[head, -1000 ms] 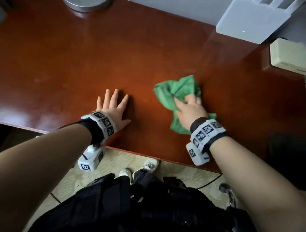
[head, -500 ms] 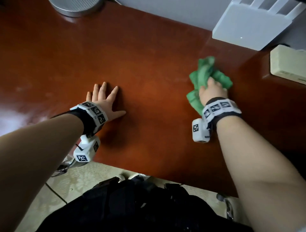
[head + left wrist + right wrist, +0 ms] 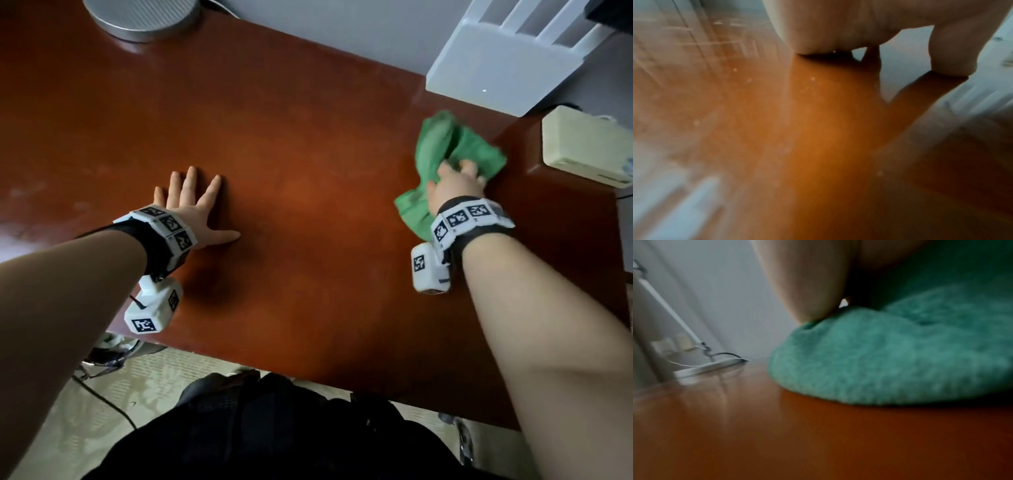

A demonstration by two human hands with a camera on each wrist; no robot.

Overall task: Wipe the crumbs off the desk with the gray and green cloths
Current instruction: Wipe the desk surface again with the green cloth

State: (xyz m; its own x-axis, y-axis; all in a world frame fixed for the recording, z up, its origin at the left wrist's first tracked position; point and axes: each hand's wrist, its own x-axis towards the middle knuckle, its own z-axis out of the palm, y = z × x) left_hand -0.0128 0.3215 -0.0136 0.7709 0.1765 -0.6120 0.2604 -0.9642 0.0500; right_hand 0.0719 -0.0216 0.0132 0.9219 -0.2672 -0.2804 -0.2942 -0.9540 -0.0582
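Observation:
The green cloth (image 3: 442,140) lies bunched on the right part of the reddish-brown desk (image 3: 291,164). My right hand (image 3: 455,181) grips it from above and presses it onto the wood, close to the beige box. In the right wrist view the thumb (image 3: 807,280) digs into the green cloth (image 3: 890,361). My left hand (image 3: 191,202) rests flat on the desk at the left, fingers spread, holding nothing. The left wrist view shows the palm (image 3: 828,24) on the wood, with small pale crumbs (image 3: 813,78) scattered before it. No gray cloth is in view.
A round lamp base (image 3: 144,17) stands at the back left, also seen as the lamp base (image 3: 711,366). A white router (image 3: 496,68) sits at the back right and a beige box (image 3: 582,147) at the right edge. The desk's front edge (image 3: 274,359) runs just before my body.
My right hand swept the green cloth from the middle of the desk to the far right, toward the beige box. The left hand stayed flat on the desk.

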